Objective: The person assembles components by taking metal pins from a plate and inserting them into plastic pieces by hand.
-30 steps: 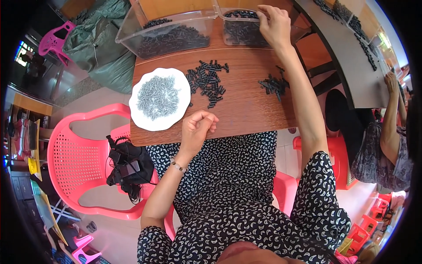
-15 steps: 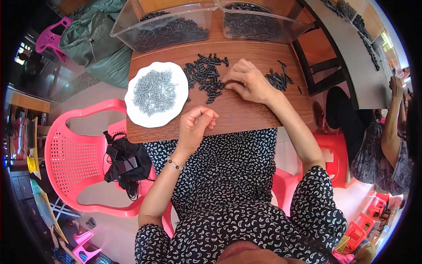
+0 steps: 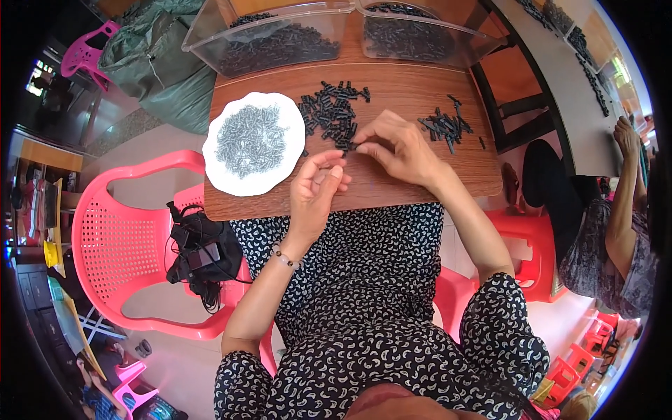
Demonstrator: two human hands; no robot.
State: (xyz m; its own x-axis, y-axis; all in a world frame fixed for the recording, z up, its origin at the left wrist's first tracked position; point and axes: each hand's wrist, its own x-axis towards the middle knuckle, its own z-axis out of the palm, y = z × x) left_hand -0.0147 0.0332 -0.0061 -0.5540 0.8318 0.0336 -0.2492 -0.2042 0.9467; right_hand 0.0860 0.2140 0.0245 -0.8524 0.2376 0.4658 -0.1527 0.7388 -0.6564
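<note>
**Right hand at the edge of the black parts pile, left hand held ready below it**

The right hand [image 3: 399,150] lies palm down on the wooden table [image 3: 420,91], just right of centre frame. Its fingertips [image 3: 358,145] are drawn together and touch the lower edge of the pile of small black parts [image 3: 332,115]. They appear to pinch one piece, but it is too small to confirm.

The pile lies up and to the left of those fingertips, touching them. Its pieces are short and rod-like, and their long axes point every way. A second, smaller cluster of black parts [image 3: 444,127] lies to the upper right of the right hand, near but apart.

The left hand [image 3: 315,189] sits lower in the frame, near the table's front edge, palm turned partly upward with fingers loosely curled. Whether it holds a part cannot be told. The right hand is the nearer to the pile.

A white plate [image 3: 217,175] of grey metal pieces lies left of the left hand. Two clear plastic bins [image 3: 280,35] of dark parts stand at the top of the frame.
</note>
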